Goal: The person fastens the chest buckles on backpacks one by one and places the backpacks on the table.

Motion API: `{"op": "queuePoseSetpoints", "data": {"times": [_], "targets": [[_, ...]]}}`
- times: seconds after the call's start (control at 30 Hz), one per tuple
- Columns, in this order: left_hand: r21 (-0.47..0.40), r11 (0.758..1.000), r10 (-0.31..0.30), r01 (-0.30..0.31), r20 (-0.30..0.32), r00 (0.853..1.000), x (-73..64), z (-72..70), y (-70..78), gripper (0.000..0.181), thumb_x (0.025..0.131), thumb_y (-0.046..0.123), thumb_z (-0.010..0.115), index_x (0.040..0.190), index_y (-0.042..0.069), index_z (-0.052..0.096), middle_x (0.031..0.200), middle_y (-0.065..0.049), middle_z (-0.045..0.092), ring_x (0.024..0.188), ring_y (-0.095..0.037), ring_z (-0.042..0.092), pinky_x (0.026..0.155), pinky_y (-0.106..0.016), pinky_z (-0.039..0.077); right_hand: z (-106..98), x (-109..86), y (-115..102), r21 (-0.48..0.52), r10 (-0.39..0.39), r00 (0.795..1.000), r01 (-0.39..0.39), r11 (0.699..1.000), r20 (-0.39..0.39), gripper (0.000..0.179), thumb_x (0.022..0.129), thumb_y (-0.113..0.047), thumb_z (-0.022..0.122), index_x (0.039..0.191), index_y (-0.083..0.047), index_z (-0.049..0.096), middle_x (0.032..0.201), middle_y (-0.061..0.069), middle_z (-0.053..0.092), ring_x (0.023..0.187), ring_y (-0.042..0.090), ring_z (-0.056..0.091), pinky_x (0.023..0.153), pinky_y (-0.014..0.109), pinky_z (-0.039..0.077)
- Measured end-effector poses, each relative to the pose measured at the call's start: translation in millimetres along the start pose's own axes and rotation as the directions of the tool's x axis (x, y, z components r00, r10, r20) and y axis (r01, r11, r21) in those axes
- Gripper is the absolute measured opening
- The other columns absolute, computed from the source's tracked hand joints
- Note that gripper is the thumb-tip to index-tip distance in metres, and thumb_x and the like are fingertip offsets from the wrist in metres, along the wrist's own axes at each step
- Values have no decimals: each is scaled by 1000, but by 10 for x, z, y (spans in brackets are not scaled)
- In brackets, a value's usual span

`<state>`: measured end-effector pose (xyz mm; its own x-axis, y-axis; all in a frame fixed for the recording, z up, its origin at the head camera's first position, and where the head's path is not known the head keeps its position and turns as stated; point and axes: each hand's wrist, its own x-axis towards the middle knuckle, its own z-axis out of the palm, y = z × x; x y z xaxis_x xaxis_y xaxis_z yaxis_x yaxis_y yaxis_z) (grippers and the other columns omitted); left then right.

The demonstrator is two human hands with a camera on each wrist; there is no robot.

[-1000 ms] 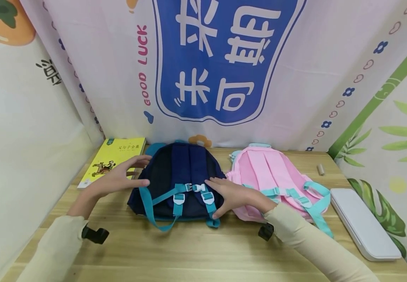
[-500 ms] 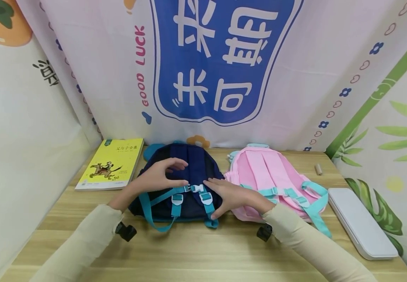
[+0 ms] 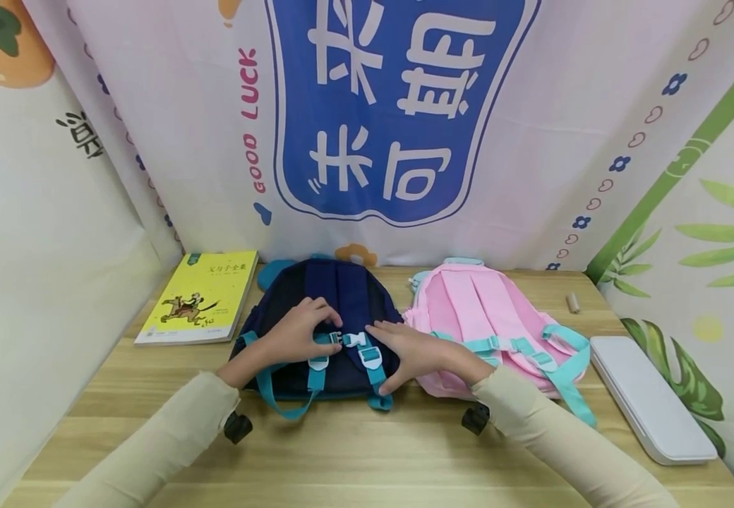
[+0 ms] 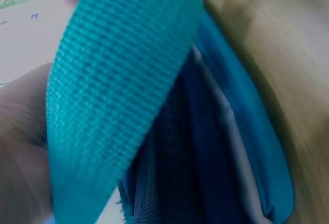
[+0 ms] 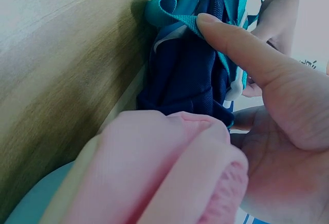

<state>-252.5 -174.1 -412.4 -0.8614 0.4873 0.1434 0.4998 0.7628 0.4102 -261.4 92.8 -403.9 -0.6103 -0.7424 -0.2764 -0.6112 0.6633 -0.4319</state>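
A navy backpack (image 3: 354,296) lies with its shoulder straps up. On a teal chest strap across it, a white buckle half (image 3: 356,340) sits beside a smaller buckle half (image 3: 336,339). My left hand (image 3: 297,339) is over the bag's left part, thumb tip at the smaller half and fingertips arched just above, a gap between. A teal strap (image 4: 123,70) crosses close before it in the left wrist view. My right hand (image 3: 419,353) rests on the bag's right side, fingers spread beside the white half. Its thumb (image 5: 231,39) touches teal webbing in the right wrist view.
A pink backpack (image 3: 481,296) with teal straps lies right of the navy one, partly under my right forearm. A yellow book (image 3: 198,296) is at the left. Farther right are a white case (image 3: 653,398) and a small beige cylinder (image 3: 573,303). Printed cloth stands behind.
My left hand has come from the navy backpack's left edge, over its middle, down to the smaller buckle half. My right hand has stayed in place. The head view has shifted slightly.
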Motion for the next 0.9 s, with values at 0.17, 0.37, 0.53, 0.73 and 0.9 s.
{"op": "queuePoseSetpoints", "data": {"times": [0.17, 0.37, 0.53, 0.73, 0.9], "targets": [[52, 999, 11, -10, -13, 1000, -11, 18, -1, 31, 84, 33, 83, 106, 16, 69, 106, 0, 60, 94, -18, 47, 84, -37, 42, -7, -9, -22, 2, 10, 1000, -10, 1000, 6, 110, 82, -45, 84, 163, -10, 19, 169, 18, 18, 157, 37, 18, 126, 54, 20], [86, 996, 11, -11, -3, 1000, -23, 11, 5, 29, 84, 34, 83, 101, 16, 68, 100, 0, 58, 89, -17, 44, 80, -34, 39, 2, -14, -33, 11, 11, 1000, -11, 1000, 2, 110, 82, -43, 84, 163, -10, 19, 169, 18, 18, 157, 38, 18, 126, 54, 21], [88, 996, -9, 9, 1, 1000, -28, 13, 9, 27, 83, 34, 83, 97, 16, 68, 97, 0, 57, 88, -17, 43, 78, -33, 37, 16, -16, -22, 24, 11, 1000, -11, 1000, -4, 109, 82, -43, 84, 163, -10, 20, 170, 18, 17, 157, 38, 18, 125, 55, 21], [58, 998, -24, 23, 9, 1000, -20, 14, -4, 23, 84, 31, 83, 95, 16, 69, 94, 1, 57, 87, -17, 43, 78, -33, 39, 45, -16, 19, 42, -5, 1000, 6, 999, -23, 106, 82, -43, 85, 163, -13, 24, 169, 19, 18, 156, 39, 20, 123, 57, 24], [31, 999, -41, 41, -6, 999, -15, 1, -31, 19, 85, 28, 83, 94, 16, 72, 93, 2, 57, 90, -16, 46, 80, -33, 41, 52, -17, 37, 59, -20, 999, 22, 998, -36, 104, 82, -43, 85, 162, -14, 26, 169, 20, 18, 155, 38, 22, 123, 58, 26]]}}
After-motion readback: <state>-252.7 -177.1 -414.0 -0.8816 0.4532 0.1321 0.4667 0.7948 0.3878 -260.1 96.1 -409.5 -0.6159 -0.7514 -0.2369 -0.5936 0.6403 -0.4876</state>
